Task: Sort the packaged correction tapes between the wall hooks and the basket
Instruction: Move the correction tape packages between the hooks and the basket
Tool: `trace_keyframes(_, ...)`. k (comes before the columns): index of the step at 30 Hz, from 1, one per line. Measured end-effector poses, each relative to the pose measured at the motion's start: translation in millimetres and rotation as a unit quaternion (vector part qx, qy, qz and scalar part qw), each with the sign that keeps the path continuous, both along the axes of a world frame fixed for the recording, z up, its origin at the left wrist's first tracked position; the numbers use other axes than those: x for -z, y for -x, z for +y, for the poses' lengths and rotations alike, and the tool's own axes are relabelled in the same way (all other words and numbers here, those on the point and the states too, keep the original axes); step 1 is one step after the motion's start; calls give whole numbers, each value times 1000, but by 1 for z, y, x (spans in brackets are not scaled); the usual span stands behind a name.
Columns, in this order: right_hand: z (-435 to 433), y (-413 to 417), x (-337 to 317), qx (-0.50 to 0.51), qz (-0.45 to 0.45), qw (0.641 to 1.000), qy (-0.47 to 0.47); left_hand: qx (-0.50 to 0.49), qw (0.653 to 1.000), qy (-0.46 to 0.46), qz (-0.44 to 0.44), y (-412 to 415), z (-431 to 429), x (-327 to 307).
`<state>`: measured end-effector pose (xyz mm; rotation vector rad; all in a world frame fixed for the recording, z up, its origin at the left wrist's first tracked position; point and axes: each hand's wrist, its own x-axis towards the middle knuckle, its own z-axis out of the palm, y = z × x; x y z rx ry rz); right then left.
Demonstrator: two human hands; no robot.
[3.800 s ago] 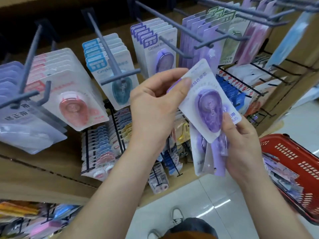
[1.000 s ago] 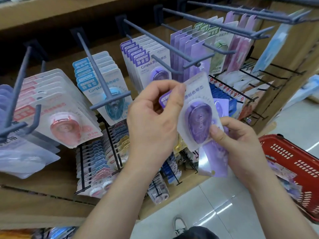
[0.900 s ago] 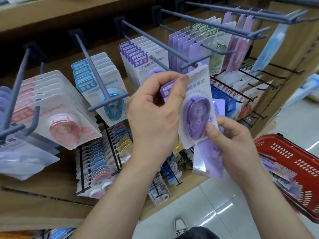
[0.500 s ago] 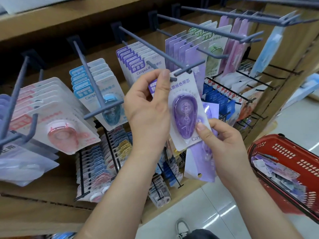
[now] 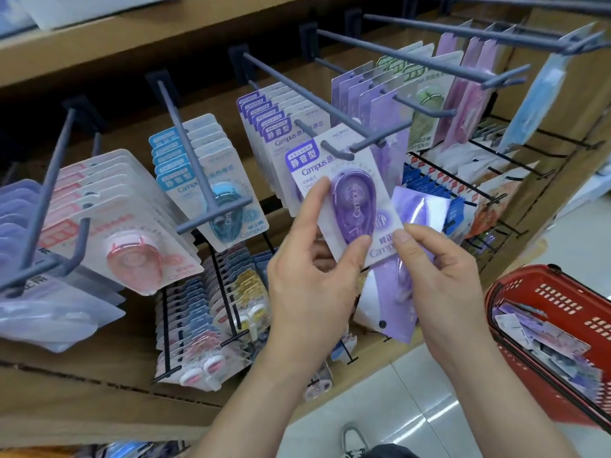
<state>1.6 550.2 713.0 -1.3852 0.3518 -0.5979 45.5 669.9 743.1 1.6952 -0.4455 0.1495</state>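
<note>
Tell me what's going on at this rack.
A person is hanging correction tapes. The left hand pinches a purple pack whose top sits at the tip of a grey hook, in front of the matching row. The right hand holds spare packs just below, thumb on the purple pack's lower corner. A red basket at right holds loose packs.

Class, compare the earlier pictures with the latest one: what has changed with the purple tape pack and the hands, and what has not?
The purple pack went up and left onto the hook, its hole now threaded. The left hand slid from the card's top down to pinch the blister. The right hand still holds the spare packs; the basket stays.
</note>
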Motion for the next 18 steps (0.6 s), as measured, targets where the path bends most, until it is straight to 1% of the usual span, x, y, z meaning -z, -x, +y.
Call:
trace_keyframes(3,-10,1,-3,47,-7,997,55,-45,998,-45,-5,-17,0,0)
trace_keyframes(4,-14,2,-3,53,-19,997,54,-57,997,-52,-8,-23,0,-1)
trace_keyframes(7,-19,6,-9,28,-66,996,-53,-80,993,-82,14,-37,-3,-6)
trace_keyframes(9,-20,7,-14,20,-80,992,-94,-95,989,-110,18,-40,-2,-8)
trace_keyframes(12,-21,8,-18,-3,-96,981,-166,-98,985,-144,-12,-37,4,-4)
trace_keyframes(15,-22,7,-20,-38,-120,968,-216,-120,970,-200,-74,-13,15,6)
trace_keyframes(16,-22,7,-21,-43,-129,965,-226,-113,966,-209,-101,-3,18,10)
trace_keyframes(17,-23,6,-20,-45,-138,961,-235,-77,972,-198,-102,8,20,14)
trace_keyframes(18,-22,6,-21,-48,-147,957,-245,-23,984,-167,-63,18,21,16)
